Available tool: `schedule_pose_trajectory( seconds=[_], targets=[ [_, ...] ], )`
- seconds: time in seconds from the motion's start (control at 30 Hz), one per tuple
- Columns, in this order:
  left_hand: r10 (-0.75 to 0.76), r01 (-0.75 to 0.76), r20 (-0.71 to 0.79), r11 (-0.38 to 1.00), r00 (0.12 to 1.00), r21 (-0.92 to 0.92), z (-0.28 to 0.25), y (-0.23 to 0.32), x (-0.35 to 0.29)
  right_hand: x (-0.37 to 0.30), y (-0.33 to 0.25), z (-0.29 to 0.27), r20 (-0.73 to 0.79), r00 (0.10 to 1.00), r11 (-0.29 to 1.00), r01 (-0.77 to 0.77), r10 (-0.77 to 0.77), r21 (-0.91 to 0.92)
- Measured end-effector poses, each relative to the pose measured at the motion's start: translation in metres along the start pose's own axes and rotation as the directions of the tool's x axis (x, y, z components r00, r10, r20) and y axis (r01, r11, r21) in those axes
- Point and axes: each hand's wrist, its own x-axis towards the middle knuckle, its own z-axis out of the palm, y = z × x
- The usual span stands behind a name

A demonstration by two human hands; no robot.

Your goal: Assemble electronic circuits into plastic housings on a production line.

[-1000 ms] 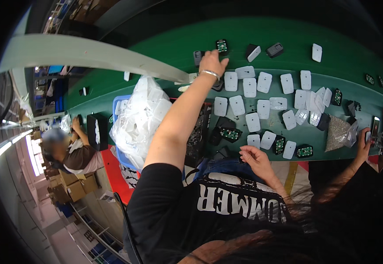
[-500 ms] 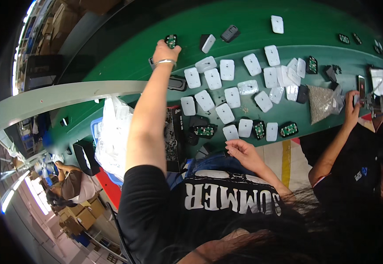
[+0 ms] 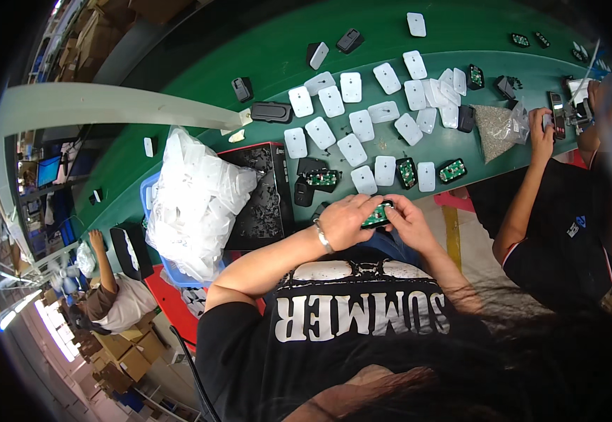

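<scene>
Green circuit board (image 3: 376, 216) at the tabletop's (image 3: 457, 146) near edge

The left hand (image 3: 346, 219) and right hand (image 3: 411, 219) grip it together. A blue bin (image 3: 182, 276) holds a bulging bag (image 3: 200, 200) of white parts (image 3: 223, 212); a smaller clear bag (image 3: 518, 126) holds tiny pieces (image 3: 493, 132).

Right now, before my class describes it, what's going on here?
A person's left hand and right hand hold a green circuit board close to the body. White covers lie spread across the green table, with a bag of white pieces to the left. At the right, a co-worker's hand is beside a bag of small bits.
</scene>
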Motion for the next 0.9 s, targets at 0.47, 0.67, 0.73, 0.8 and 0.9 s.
schedule_pose_trajectory(
  seconds=[0.47,0.67,0.73,0.8,0.9],
  targets=[
    [-0.152,0.142,-0.098,0.984,0.983,-0.11,-0.006,-0.008,-0.05,0.089,-0.037,-0.19,-0.3,0.92,0.751,-0.009,-0.253,-0.661],
    [-0.305,0.277,-0.122,0.94,0.945,-0.199,-0.006,-0.007,-0.065,0.113,-0.028,-0.206,-0.183,0.97,0.666,-0.032,-0.158,-0.745],
    [-0.299,0.27,-0.138,0.943,0.944,-0.195,-0.003,-0.011,-0.071,0.115,-0.025,-0.21,-0.158,0.978,0.653,-0.032,-0.136,-0.757],
    [-0.295,0.276,-0.158,0.952,0.942,-0.13,-0.005,-0.014,-0.075,0.115,-0.021,-0.213,-0.153,0.977,0.589,-0.037,-0.148,-0.807],
    [-0.313,0.288,-0.179,0.946,0.933,-0.151,-0.004,-0.016,-0.085,0.118,-0.013,-0.222,-0.128,0.974,0.548,-0.004,-0.188,-0.837]
  ],
)
